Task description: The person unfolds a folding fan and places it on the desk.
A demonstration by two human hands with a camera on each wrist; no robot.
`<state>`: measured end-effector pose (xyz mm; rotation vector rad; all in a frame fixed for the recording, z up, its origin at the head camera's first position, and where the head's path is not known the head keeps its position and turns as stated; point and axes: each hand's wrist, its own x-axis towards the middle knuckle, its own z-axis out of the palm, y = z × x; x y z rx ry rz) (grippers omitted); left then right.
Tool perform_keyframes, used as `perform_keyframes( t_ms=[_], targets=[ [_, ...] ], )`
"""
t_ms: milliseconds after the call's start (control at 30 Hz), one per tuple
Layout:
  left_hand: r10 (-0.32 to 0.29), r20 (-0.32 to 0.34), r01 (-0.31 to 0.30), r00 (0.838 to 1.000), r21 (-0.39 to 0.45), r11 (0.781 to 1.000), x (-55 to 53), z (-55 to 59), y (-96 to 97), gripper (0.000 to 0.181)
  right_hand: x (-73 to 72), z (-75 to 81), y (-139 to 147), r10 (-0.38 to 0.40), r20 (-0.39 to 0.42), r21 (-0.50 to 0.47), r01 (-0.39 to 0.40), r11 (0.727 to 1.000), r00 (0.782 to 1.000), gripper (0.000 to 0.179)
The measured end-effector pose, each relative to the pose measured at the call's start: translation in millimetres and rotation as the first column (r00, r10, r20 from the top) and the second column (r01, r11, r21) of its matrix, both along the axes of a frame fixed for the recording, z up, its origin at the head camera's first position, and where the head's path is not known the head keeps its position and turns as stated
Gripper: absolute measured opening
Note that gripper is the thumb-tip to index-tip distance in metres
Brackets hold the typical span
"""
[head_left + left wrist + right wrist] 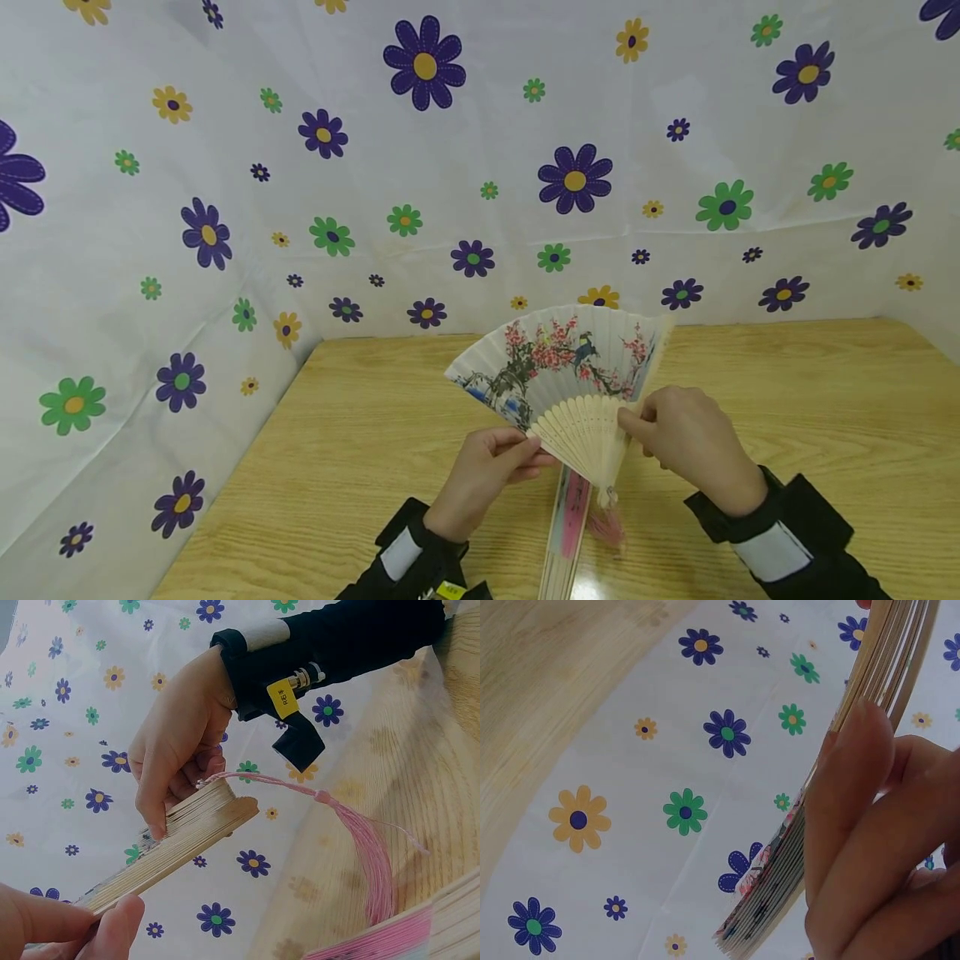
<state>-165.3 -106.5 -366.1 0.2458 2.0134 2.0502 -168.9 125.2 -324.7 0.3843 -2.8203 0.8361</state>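
Black sleeves (360, 637) and wrist straps (780, 504), white patches (772, 552) (plus a yellow label (283, 699)).

The head view crops the pink-marked bundle (573, 515), far end hidden behind the fan (576, 382).

Closed fan (566, 537) on wooden table (360, 425)

Bare wooden tabletop (322, 475) leaves a hand wide room to pass left of the person's left hand (491, 471) and right of the right hand (693, 437). Between them, the spread fan (573, 362) blocks the way. Below it, a pink-banded slatted bundle (564, 533) lies lengthwise, with the fan's pink tassel (606, 529) just beside it. Flowered cloth (465, 158) bounds the far edge and left side.
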Motion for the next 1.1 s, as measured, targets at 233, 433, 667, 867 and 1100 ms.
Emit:
perform_keyframes(
  t_ms=[233, 433, 667, 867, 1100],
  targets=[
    [0.002, -0.007, -0.002, 1.0, 0.018, 1.0, 1.3, 0.7, -1.1, 0.02, -0.7, 2.5, 4, -0.006, 0.004, 0.003, 0.006, 1.0, 1.0, 0.04],
    [0.041, -0.034, -0.041, 0.999, -0.002, 0.999, 1.9, 1.8, -0.1, 0.024, -3.7, 0.9, 8, -0.012, -0.004, -0.007, 0.012, 1.0, 1.0, 0.041],
    [0.048, -0.031, -0.048, 0.998, 0.007, 0.999, 2.4, 0.9, -1.0, 0.025, -6.3, -1.7, 9, -0.016, 0.017, -0.031, 0.017, 0.999, 1.0, 0.039],
    [0.076, -0.011, -0.075, 0.997, 0.048, 0.996, 1.7, 1.4, 0.1, 0.023, -7.1, -1.5, 10, -0.027, 0.007, -0.047, 0.027, 0.999, 1.0, 0.04],
    [0.097, 0.019, -0.098, 0.995, 0.079, 0.992, 2.2, 2.2, 2.4, 0.022, -5.5, -2.8, 15, -0.059, 0.016, -0.068, 0.06, 0.996, 0.998, 0.04]
  ],
)
